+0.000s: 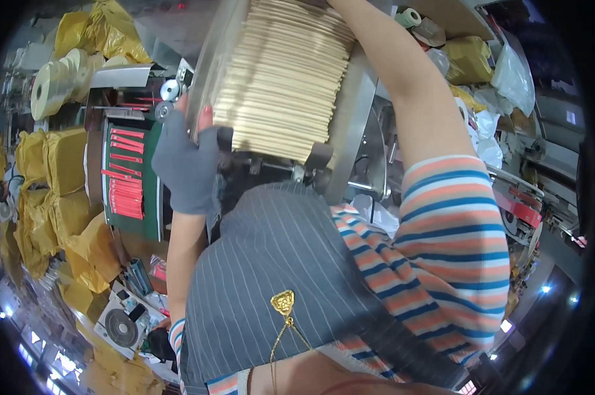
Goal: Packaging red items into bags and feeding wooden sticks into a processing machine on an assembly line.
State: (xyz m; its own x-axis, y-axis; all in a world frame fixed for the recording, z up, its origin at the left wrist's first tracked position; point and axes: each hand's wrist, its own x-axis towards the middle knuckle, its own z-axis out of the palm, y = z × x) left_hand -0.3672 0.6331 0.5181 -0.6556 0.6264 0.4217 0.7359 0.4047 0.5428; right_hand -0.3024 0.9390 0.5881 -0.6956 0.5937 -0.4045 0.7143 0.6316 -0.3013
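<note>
A tall stack of pale wooden sticks (287, 85), which look like disposable chopsticks, lies crosswise in the metal hopper (354, 131) of a machine in front of me. My left hand (187, 158), in a grey fingerless glove, is at the near left corner of the stack. Its thumb and a finger straddle the edge of the clear side panel (213, 59), and the other fingers are hidden. My right arm (416, 85) reaches up along the right side of the stack. The top edge of the picture cuts off that hand, so whatever it touches does not show.
Left of the hopper, several red slim packets (125, 191) lie on a green conveyor belt (151, 191). Farther left are film rolls (51, 89) and stacked yellow wrapped bundles (66, 158). Plastic bags (513, 79) and another machine with a red part (522, 207) stand to the right.
</note>
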